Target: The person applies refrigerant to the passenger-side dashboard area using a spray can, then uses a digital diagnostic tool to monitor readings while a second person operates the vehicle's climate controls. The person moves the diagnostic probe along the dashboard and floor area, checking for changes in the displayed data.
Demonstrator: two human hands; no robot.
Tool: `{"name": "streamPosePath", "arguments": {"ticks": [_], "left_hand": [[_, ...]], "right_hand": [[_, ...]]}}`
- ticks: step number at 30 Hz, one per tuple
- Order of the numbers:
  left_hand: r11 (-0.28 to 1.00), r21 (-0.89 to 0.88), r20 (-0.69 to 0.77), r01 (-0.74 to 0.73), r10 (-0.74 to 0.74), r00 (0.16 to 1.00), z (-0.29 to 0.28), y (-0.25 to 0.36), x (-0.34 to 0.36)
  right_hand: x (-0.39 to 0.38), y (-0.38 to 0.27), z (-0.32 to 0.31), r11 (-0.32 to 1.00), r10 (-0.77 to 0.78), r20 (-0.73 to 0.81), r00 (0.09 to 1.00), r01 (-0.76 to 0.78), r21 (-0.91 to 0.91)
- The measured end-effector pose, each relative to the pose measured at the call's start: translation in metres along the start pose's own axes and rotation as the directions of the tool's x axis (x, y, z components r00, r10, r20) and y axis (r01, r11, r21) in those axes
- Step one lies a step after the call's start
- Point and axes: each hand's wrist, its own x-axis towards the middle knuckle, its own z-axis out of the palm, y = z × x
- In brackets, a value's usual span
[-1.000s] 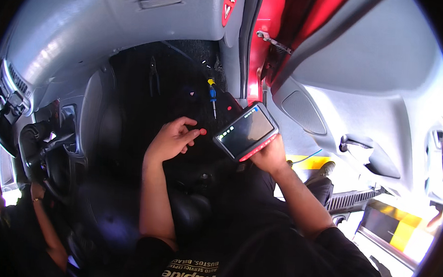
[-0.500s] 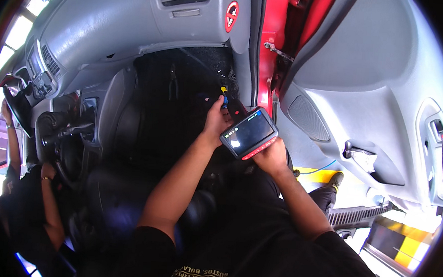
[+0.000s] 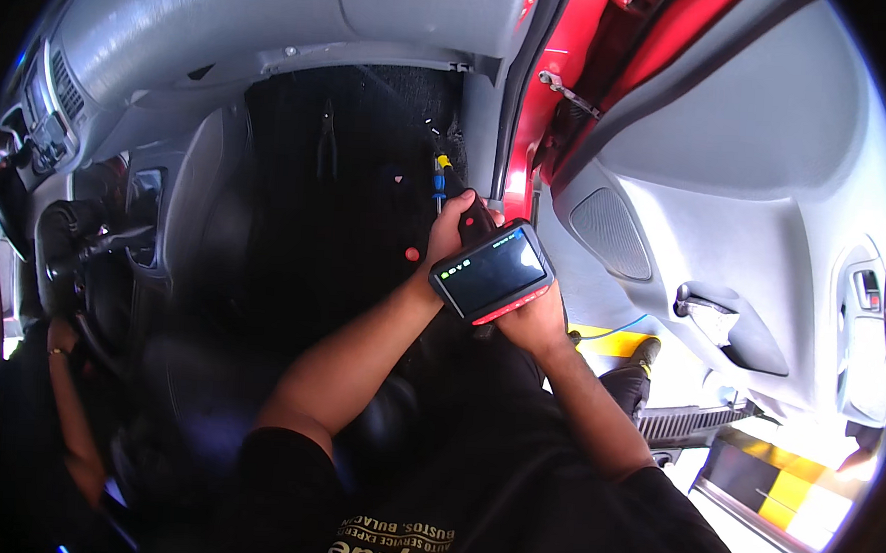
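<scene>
Right hand is holding the screen device, long axis slanting up-right; left hand is gripping the dark red-dotted piece just beyond it, sitting nearer the blue-yellow screwdriver.

The front of a car's cabin is seen, apparently in a repair workshop. The cabin is marked by a grey dashboard, with an air vent set toward its left end, and by a door, swung open right of the dashboard. A workshop is suggested by pliers and a screwdriver laid on the dark footwell floor below the dashboard, and a screen device held nearer than the dashboard.
</scene>
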Motion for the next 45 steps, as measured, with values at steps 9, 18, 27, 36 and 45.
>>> {"name": "streamPosePath", "arguments": {"ticks": [9,18,27,36,45], "left_hand": [[0.994,0.104,-0.136,-0.044,0.058,0.989,0.007,0.0,-0.004],[0.999,0.046,-0.028,-0.004,0.006,1.0,-0.017,-0.001,0.004],[0.995,0.092,-0.13,-0.035,0.047,0.99,-0.006,-0.001,0.0],[0.999,0.038,-0.097,0.007,-0.003,0.995,-0.016,-0.001,0.002],[0.98,0.176,-0.057,-0.093,0.104,0.993,-0.043,-0.008,0.022]], "right_hand": [[0.007,-0.011,0.001,0.992,-0.002,0.142,0.99,0.02,-0.125],[-0.001,0.0,-0.004,0.997,-0.057,0.133,0.989,0.063,-0.041],[0.0,-0.006,-0.011,0.996,0.056,0.202,0.978,-0.069,0.06],[-0.001,-0.002,-0.003,0.994,-0.093,0.116,0.989,0.099,-0.048],[-0.007,-0.001,-0.01,0.998,0.044,0.232,0.972,-0.032,-0.054]]}}
